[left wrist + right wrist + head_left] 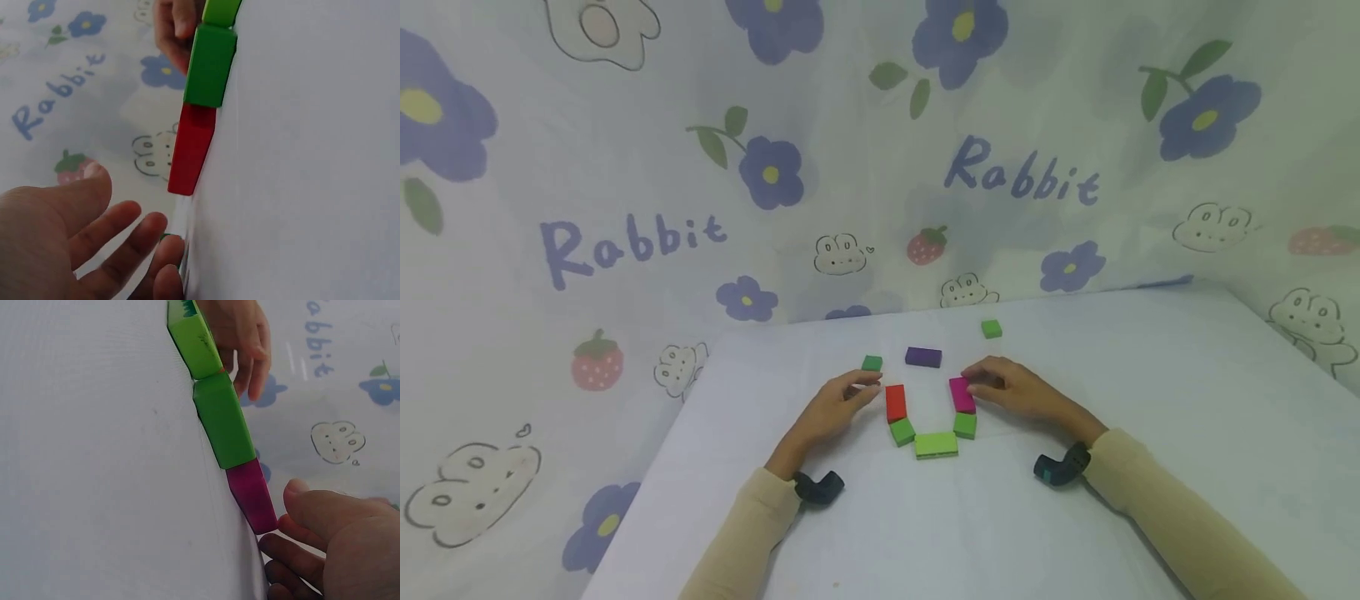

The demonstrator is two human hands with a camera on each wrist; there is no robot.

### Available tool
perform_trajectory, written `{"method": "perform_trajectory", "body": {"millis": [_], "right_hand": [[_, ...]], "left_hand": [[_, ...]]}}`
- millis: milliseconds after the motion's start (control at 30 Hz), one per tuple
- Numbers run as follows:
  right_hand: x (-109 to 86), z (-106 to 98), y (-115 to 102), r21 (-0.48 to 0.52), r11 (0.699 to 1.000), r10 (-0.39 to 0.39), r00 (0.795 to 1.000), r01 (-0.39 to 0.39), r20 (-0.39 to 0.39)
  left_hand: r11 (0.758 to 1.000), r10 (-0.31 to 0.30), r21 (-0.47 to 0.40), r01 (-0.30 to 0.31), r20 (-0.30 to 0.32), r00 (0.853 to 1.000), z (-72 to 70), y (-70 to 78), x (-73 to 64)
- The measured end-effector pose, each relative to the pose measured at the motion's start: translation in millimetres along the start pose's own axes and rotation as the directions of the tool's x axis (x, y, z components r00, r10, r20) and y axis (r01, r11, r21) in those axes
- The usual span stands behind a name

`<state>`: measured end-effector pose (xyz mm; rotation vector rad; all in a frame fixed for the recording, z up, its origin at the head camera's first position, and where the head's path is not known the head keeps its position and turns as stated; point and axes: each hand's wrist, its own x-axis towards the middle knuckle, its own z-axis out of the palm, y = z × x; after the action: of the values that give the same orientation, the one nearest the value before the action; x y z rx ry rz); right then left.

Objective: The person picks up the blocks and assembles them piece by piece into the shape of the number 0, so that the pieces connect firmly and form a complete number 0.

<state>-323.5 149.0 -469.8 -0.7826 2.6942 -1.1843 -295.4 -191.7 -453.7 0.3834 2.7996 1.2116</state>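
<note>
Several toy blocks form a U on the white table. A yellow-green block (936,445) lies at its near end, with a green block (902,432) and a red block (895,403) on the left. On the right, another green block (965,426) meets a magenta block (962,395). My left hand (838,406) is beside the red block, thumb and fingers apart, holding nothing. Its fingertips reach close to a loose green block (872,363), partly hidden in the left wrist view. My right hand (350,544) has its fingertips right at the magenta block's far end, thumb raised off it.
Beyond the U lies a purple block (923,357), and farther back on the right a small green block (992,328). A printed cloth (880,167) hangs behind the white table (1000,533). Each wrist wears a dark curved device (820,489).
</note>
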Motion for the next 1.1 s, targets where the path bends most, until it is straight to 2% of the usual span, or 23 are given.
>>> {"method": "perform_trajectory", "body": {"millis": [167,267,500,767,1100], "right_hand": [[-2.3,2.5,1.3,0.000,1.000,-0.008,1.000,0.008,0.007],[-1.7,4.3,3.1,-0.006,1.000,-0.009,1.000,0.009,0.012],[-1.5,1.9,3.3,-0.022,1.000,0.008,1.000,-0.008,-0.009],[-1.6,2.3,2.6,0.008,1.000,0.004,1.000,-0.004,-0.010],[-1.8,3.3,0.8,-0.015,1.000,0.003,1.000,-0.003,-0.019]], "left_hand": [[0.993,-0.119,-0.024,0.117,-0.084,0.989,-8.3,-6.0,0.8],[0.989,-0.148,-0.002,0.149,-0.116,0.982,-14.8,-13.3,4.3],[0.990,-0.104,0.087,0.114,-0.114,0.988,-23.7,-21.1,25.7],[0.992,-0.067,0.097,0.076,-0.088,0.994,-21.5,-15.4,38.5],[0.987,-0.104,0.115,0.112,-0.073,0.992,-19.1,-10.9,43.9]]}}
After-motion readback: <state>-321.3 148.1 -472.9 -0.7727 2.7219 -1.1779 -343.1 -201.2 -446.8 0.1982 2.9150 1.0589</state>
